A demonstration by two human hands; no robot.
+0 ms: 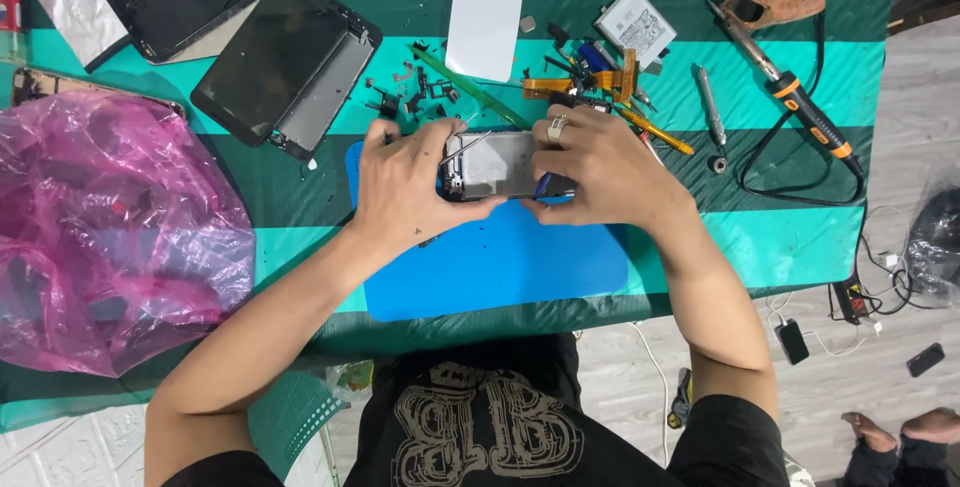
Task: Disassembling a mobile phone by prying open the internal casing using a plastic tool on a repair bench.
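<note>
Opened phone frame held just above blue mat, mid-tabletop, long axis left-right. Left hand clamped on its left end, tweezers pinched too. Right hand closed on right end. Both equally near.

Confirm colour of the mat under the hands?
Blue mat, on a green-striped cloth; head view.

Striped worktable over a pale plank floor

We see a table draped in green and teal stripes filling most of the frame; at right, light wood-look flooring, and at lower left perhaps white tile.
</note>
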